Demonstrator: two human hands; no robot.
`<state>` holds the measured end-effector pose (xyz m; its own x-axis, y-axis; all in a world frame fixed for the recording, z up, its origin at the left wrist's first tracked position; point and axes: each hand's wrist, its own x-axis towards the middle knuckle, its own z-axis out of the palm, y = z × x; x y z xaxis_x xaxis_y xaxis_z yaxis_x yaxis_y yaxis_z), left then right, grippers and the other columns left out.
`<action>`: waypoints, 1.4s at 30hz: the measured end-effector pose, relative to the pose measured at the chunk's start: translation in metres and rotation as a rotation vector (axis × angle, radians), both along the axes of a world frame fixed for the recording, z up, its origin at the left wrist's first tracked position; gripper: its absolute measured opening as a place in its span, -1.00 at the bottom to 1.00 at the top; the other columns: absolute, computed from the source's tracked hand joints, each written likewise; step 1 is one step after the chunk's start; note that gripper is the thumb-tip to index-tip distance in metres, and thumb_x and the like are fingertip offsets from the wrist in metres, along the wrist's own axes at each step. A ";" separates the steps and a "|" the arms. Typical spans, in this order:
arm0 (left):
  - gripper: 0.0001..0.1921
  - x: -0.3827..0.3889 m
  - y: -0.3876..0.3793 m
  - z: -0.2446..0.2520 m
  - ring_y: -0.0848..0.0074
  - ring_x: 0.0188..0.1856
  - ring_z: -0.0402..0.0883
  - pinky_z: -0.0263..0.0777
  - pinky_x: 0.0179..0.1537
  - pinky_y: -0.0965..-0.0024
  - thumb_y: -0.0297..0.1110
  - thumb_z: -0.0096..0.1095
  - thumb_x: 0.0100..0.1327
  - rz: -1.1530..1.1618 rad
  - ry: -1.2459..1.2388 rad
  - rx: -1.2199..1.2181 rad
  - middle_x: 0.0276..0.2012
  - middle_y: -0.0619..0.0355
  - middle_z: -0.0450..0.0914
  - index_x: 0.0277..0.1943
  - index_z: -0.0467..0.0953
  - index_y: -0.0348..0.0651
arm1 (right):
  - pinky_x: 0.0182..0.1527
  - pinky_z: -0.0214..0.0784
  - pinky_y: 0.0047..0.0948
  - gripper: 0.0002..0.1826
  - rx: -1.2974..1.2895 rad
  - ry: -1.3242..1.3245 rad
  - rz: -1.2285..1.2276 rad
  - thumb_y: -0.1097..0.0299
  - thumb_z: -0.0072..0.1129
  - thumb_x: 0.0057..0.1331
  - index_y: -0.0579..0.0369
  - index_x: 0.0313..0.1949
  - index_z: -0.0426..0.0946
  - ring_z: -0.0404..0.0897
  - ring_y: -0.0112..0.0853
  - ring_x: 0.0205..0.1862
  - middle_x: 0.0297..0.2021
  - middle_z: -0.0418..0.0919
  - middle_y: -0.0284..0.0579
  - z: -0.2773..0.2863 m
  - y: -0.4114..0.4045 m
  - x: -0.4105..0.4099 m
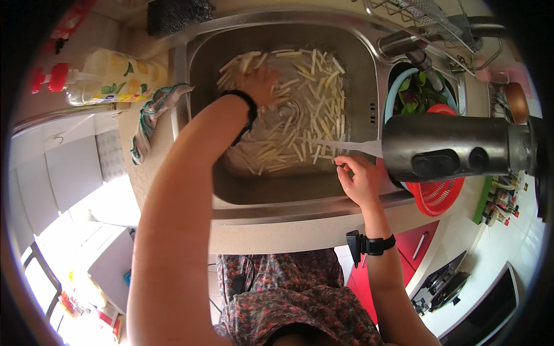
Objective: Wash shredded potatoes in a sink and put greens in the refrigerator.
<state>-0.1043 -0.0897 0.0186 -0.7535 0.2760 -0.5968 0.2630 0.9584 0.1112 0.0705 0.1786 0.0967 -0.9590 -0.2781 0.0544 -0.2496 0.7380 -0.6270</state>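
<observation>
Pale cut vegetable strips [326, 106] lie spread through shallow water in the stainless-steel sink [298, 190]. Among them, at the sink's far left, is my left hand [259, 84], blurred and partly under water with its fingers apart. My right hand [360, 179] hovers at the basin's near right corner, loosely curled, its fingertips close to a few strips. A gap shows between thumb and forefinger, with nothing seen held there. Water [346, 145] streams from the dark pull-out faucet head [450, 149] just beyond this hand. The drain [288, 110] shows through the water.
Right of the basin, leafy greens [415, 93] sit in a light-blue bowl [393, 93], beside a red plastic colander [437, 194] partly hidden by the faucet head. A cloth [151, 121] and a pump bottle [117, 78] stand at left. A wire rack [407, 11] overhangs the far right.
</observation>
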 end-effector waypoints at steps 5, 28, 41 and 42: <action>-0.11 0.100 -0.064 -0.048 0.08 0.40 -0.29 -0.20 0.20 -0.30 0.24 0.05 0.10 -0.793 0.298 -0.515 0.40 0.07 -0.33 0.39 -0.15 0.10 | -0.44 0.35 -0.53 -0.84 -0.016 -0.015 -0.002 0.50 0.15 0.04 0.08 -0.32 0.54 0.54 -0.46 -0.49 -0.42 0.59 -0.27 0.010 -0.007 -0.004; -0.25 0.132 -0.048 -0.057 0.05 0.35 -0.12 -0.20 0.29 -0.06 0.03 0.17 0.06 -0.722 -0.060 -0.059 0.33 0.02 0.00 0.30 0.11 0.02 | -0.43 0.34 -0.54 -0.84 -0.020 -0.006 0.000 0.50 0.14 0.05 0.08 -0.32 0.52 0.55 -0.46 -0.49 -0.44 0.58 -0.28 0.007 -0.005 -0.003; -0.20 0.010 0.017 -0.013 0.03 0.37 -0.13 -0.21 0.26 -0.23 0.17 0.17 0.04 -0.275 0.182 0.063 0.37 0.10 -0.10 0.32 0.09 0.11 | -0.44 0.35 -0.54 -0.84 0.011 0.005 -0.004 0.53 0.15 0.03 0.10 -0.33 0.53 0.54 -0.45 -0.49 -0.44 0.58 -0.25 0.001 0.001 0.000; -0.13 0.008 0.005 -0.011 -0.01 0.38 -0.18 -0.17 0.23 -0.29 0.21 0.15 0.04 -0.055 0.084 -0.004 0.39 0.07 -0.18 0.35 0.00 0.06 | -0.44 0.35 -0.54 -0.84 0.012 -0.021 -0.015 0.53 0.15 0.03 0.10 -0.33 0.53 0.54 -0.45 -0.49 -0.44 0.58 -0.25 0.001 0.001 0.000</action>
<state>-0.0966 -0.0848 0.0077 -0.7848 0.3156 -0.5334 0.3230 0.9428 0.0826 0.0709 0.1792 0.0981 -0.9639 -0.2645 0.0307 -0.2254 0.7492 -0.6229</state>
